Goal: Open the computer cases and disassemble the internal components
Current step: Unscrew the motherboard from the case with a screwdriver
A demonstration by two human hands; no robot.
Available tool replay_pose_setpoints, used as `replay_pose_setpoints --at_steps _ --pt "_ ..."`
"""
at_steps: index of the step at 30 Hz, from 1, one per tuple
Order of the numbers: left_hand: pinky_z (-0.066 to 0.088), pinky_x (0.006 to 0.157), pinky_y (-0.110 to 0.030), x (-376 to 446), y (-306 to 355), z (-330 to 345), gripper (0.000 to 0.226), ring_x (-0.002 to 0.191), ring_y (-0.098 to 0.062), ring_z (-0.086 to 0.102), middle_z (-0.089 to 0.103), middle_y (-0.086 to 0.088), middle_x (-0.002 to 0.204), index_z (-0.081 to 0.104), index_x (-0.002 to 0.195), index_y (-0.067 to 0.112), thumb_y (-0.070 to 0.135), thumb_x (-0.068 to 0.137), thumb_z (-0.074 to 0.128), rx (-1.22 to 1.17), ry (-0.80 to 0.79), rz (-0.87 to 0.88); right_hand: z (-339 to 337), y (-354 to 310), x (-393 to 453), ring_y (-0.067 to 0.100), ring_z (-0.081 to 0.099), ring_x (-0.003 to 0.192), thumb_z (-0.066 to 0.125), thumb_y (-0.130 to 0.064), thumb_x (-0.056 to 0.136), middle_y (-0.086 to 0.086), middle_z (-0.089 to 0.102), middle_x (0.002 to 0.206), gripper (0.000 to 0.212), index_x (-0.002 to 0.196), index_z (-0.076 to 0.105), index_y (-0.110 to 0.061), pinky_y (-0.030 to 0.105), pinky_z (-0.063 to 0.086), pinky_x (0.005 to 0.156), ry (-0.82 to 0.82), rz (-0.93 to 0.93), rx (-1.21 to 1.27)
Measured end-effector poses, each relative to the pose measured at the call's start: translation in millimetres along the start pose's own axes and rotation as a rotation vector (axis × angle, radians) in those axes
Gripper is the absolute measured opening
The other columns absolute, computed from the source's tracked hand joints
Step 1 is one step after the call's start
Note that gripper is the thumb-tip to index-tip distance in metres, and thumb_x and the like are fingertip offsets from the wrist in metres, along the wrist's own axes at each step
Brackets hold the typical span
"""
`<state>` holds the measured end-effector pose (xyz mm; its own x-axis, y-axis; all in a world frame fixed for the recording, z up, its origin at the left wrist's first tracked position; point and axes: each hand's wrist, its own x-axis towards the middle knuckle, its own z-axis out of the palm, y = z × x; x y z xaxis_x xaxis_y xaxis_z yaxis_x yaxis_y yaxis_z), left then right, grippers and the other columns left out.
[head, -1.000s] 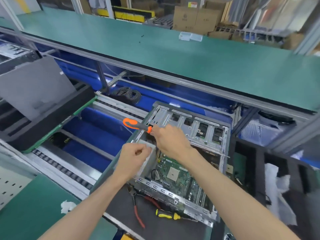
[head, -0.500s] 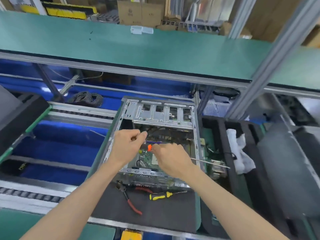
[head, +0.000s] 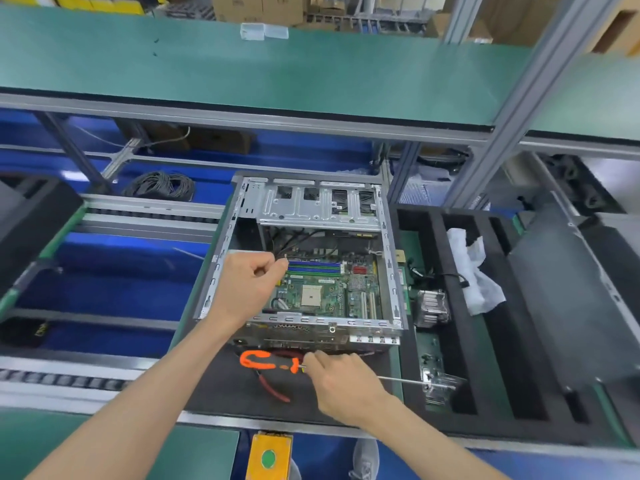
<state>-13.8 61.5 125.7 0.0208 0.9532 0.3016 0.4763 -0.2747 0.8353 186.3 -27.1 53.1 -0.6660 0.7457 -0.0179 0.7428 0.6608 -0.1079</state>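
Right hand [head: 341, 382] grips the screwdriver [head: 268, 362] before the case [head: 391, 258]; left hand [head: 251, 282] curled inside it.

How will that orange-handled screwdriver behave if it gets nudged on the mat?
The screwdriver is probably stiff, given its long straight metal shaft. It may roll, since the handle looks rounded, though the dark mat looks soft and likely slows it.

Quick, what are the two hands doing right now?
Left hand: fingers pinched together over the open computer case; what they pinch is too small to tell.
Right hand: holding the orange screwdriver by its shaft.
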Motion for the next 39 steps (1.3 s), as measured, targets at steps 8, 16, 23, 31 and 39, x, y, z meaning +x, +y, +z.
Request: replay_pose_setpoints --at_steps 8,16,23,31,39 --pt "0.025 0.049 -0.011 -4 -19 12 0.054 0.044 -0.007 0.026 0.024 0.01 0.045 0.03 0.05 0.021 0.018 0.09 0.065 0.02 -0.036 -0.046 62 19 1 0.029 0.061 0.059 0.059 -0.019 0.094 0.005 0.06 0.088 0.009 0.1 0.06 -0.012 0.031 0.029 0.046 -0.068 0.024 0.055" --pt "0.025 0.05 -0.017 4 -15 35 0.05 0.045 -0.008 0.026 0.025 0.009 0.043 0.032 0.048 0.024 0.023 0.087 0.063 0.04 -0.091 -0.054 85 25 1 0.015 0.058 0.063 0.078 -0.027 0.07 -0.004 0.062 0.078 0.016 0.078 0.065 -0.021 0.026 0.038 0.049 0.072 -0.152 -0.081" --pt "0.026 0.051 -0.013 10 7 85 0.049 0.043 -0.009 0.026 0.025 0.01 0.042 0.035 0.048 0.014 0.023 0.088 0.063 0.036 -0.237 0.04 92 31 -8 0.016 0.062 0.08 0.074 -0.032 0.086 -0.004 0.065 0.093 0.012 0.09 0.069 -0.022 0.028 0.051 0.068 0.184 -0.116 -0.037" --pt "0.04 0.064 -0.005 27 55 171 0.058 0.041 -0.007 0.022 0.023 0.011 0.041 0.027 0.047 0.02 0.015 0.094 0.06 -0.124 -0.461 0.059 81 57 -35 0.02 0.061 0.082 0.061 -0.027 0.095 0.001 0.067 0.095 0.011 0.088 0.066 -0.019 0.03 0.049 0.066 0.28 -0.109 -0.004" --pt "0.023 0.044 -0.018 25 98 246 0.054 0.041 -0.015 0.016 0.019 -0.003 0.049 0.032 0.048 0.009 0.023 0.092 0.06 -0.528 -0.64 -0.316 44 107 -89 0.026 0.052 0.051 0.061 -0.021 0.091 0.005 0.056 0.058 0.027 0.067 0.055 -0.01 0.037 0.045 0.045 0.333 0.294 0.333"
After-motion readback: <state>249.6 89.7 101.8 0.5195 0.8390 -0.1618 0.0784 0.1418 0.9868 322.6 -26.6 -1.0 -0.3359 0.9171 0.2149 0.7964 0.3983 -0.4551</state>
